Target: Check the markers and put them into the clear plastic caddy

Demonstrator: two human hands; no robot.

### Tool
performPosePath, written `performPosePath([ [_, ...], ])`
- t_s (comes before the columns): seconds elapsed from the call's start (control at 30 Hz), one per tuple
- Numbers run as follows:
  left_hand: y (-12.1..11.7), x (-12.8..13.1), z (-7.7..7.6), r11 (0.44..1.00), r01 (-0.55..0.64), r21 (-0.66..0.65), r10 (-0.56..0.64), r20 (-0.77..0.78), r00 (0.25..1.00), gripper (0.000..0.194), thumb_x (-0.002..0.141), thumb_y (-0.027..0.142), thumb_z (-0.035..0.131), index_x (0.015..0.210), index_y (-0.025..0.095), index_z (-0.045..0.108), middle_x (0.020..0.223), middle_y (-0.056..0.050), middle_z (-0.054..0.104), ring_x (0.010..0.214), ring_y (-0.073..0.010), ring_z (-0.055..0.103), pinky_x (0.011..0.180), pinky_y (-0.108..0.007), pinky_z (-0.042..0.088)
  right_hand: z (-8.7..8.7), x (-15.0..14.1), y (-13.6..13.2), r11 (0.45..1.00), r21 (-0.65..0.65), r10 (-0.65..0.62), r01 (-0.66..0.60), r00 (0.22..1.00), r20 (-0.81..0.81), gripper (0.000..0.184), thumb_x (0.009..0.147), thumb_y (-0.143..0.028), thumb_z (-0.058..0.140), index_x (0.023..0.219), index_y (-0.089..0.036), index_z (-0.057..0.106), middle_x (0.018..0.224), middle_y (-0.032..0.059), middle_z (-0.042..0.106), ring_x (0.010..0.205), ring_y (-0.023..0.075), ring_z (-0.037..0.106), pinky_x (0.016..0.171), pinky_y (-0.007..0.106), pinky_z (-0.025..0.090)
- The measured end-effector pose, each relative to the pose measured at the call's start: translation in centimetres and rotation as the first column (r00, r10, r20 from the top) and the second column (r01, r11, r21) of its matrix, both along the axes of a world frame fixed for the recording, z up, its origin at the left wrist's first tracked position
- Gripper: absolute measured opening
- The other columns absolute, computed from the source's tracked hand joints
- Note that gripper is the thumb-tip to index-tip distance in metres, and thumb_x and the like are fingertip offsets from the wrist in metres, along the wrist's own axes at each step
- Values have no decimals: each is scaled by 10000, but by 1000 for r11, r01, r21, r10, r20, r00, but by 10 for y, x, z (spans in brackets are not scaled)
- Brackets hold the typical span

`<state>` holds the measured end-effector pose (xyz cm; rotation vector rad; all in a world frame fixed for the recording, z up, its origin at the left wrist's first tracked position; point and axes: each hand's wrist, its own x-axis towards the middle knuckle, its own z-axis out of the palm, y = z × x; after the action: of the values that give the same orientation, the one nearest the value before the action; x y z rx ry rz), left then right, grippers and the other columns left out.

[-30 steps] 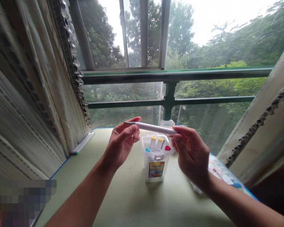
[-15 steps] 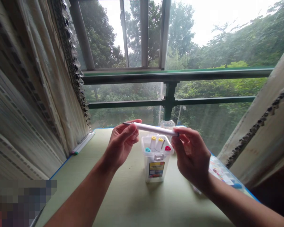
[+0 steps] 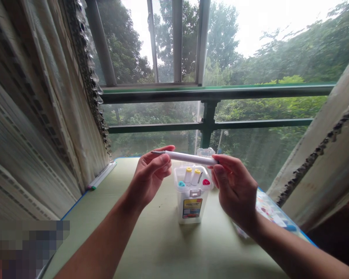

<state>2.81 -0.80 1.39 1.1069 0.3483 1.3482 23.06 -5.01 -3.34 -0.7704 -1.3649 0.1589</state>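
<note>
A slim white marker [image 3: 190,158] is stretched nearly level between my hands, its dark pointed end at the left. My left hand [image 3: 151,174] pinches it near that point with thumb and fingers. At the opposite, dark-tipped end, the thumb and fingers of my right hand [image 3: 237,190] are closed on it. Below the marker stands a clear plastic box [image 3: 180,203] with its lid [image 3: 206,152] raised behind it. Inside are several markers, among them two with yellow ends [image 3: 196,176], one with a teal end [image 3: 181,183] and one with a red end [image 3: 206,182].
The pale green table [image 3: 151,240] has a blue edge. A clear case with colourful contents [image 3: 272,213] lies at the right, partly behind my right arm. A white marker-like stick [image 3: 103,176] lies along the left edge. Curtains hang on both sides, before a railed window.
My right hand's fingers have shifted slightly, covering more of the marker's dark right end. The pointed left end shows a little more. The box has not moved.
</note>
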Motion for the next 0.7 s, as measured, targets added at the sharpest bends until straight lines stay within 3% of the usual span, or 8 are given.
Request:
performPosePath([
  [0.27,0,0,1,1000,-16,-16,17,13,1000,301,672,327,935,902,154,848,588,27,497,571,-62,408,517,-178,337,-2,-1,-4,996,87,-27,20,996,84,243,993,-174,617,1214,-264,664,1104,66,693,872,170,695,726,308,631],
  [0.7,1,1,0,1000,-6,-18,7,24,1000,338,680,372,945,920,154,848,600,23,521,567,-56,414,510,-165,359,2,-1,-4,990,139,22,-36,994,104,304,967,-98,621,1205,-280,674,1092,48,655,885,156,661,722,298,600],
])
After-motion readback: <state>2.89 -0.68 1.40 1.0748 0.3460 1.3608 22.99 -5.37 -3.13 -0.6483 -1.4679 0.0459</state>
